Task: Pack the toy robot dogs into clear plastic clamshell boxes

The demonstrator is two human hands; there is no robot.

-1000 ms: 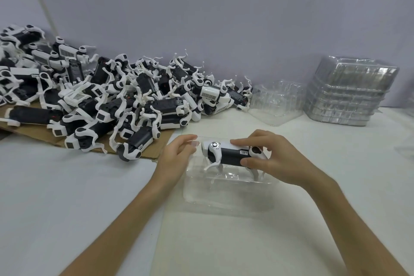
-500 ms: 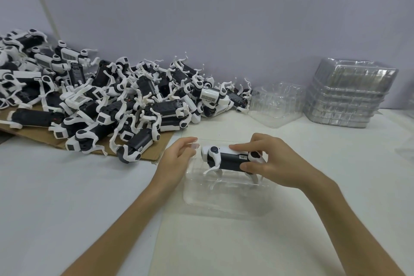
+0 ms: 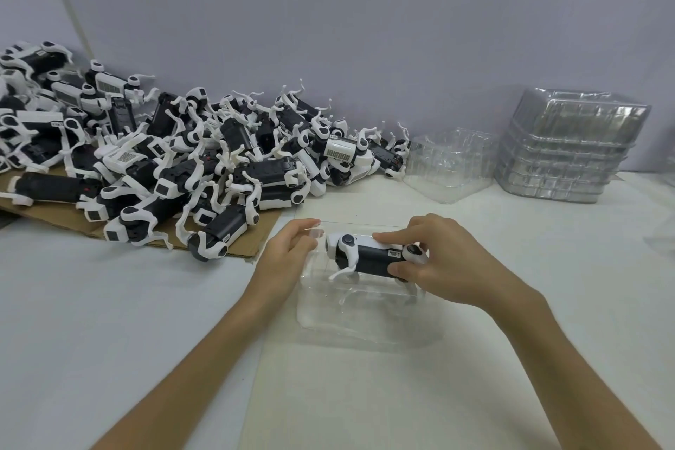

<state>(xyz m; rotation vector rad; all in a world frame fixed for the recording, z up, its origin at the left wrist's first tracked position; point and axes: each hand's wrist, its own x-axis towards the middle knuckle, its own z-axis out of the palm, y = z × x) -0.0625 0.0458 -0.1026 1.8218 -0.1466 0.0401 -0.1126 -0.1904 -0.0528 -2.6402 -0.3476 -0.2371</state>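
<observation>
A black and white toy robot dog (image 3: 369,256) stands with its legs down inside an open clear clamshell box (image 3: 350,318) in the middle of the table. My right hand (image 3: 449,263) grips the dog's rear half, fingers on its back and thumb on its side. My left hand (image 3: 288,259) holds the box's left rim beside the dog's head, fingers curled over the clear plastic edge. A large pile of robot dogs (image 3: 175,150) lies at the back left.
The pile rests partly on a flat cardboard sheet (image 3: 65,219). A single empty clamshell (image 3: 449,164) sits at the back, with a tall stack of clamshells (image 3: 569,150) to its right. A purple wall runs behind everything.
The dog has sunk a little lower into the box under my right hand. My left hand stays on the box's left rim.
</observation>
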